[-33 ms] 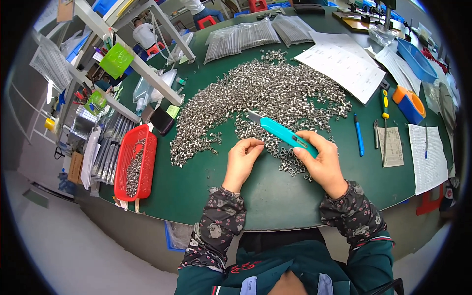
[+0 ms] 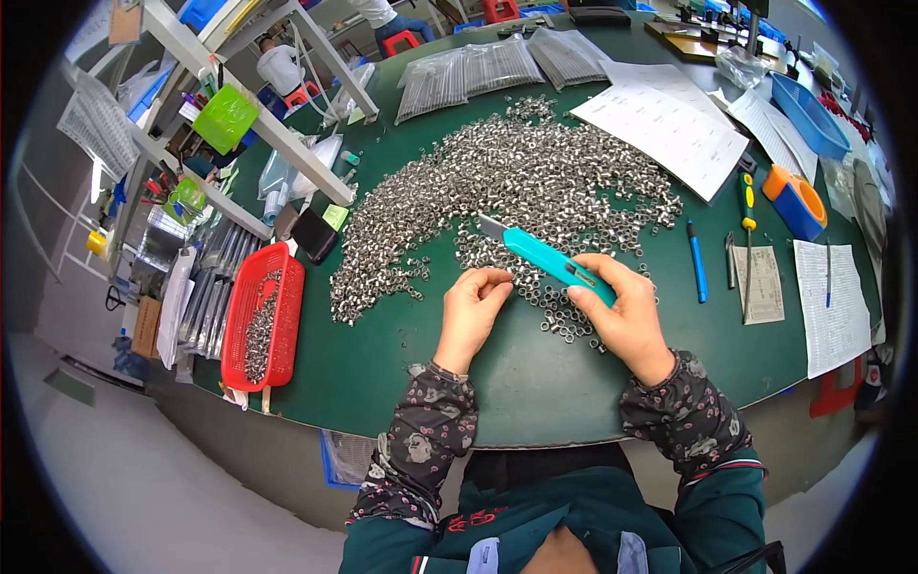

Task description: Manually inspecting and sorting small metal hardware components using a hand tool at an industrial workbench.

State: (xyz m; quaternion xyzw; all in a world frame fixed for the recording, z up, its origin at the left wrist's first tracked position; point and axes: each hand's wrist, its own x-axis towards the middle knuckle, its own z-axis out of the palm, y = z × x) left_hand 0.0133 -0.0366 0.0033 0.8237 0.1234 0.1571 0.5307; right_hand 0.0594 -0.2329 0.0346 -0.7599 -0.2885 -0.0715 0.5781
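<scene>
A teal utility knife [image 2: 545, 255] with its blade out is held in my right hand [image 2: 626, 311], closed around the handle with the thumb along it. The blade points up and to the left, over a wide heap of small silvery metal rings [image 2: 516, 167]. My left hand [image 2: 470, 314] is closed in a pinch at the near edge of the heap, left of the knife. Whatever lies between its fingertips is too small or hidden to make out. Several loose rings [image 2: 571, 330] lie between the two hands on the green table [image 2: 535, 392].
At left stands a red basket [image 2: 292, 320] partly filled with metal pieces, near a black phone-like object [image 2: 313, 235]. Bagged rods [image 2: 492, 67] and paper sheets [image 2: 669, 129] lie behind the heap. A blue pen [image 2: 697, 263], yellow-handled screwdriver [image 2: 749, 206] and tape dispenser [image 2: 796, 203] are at right.
</scene>
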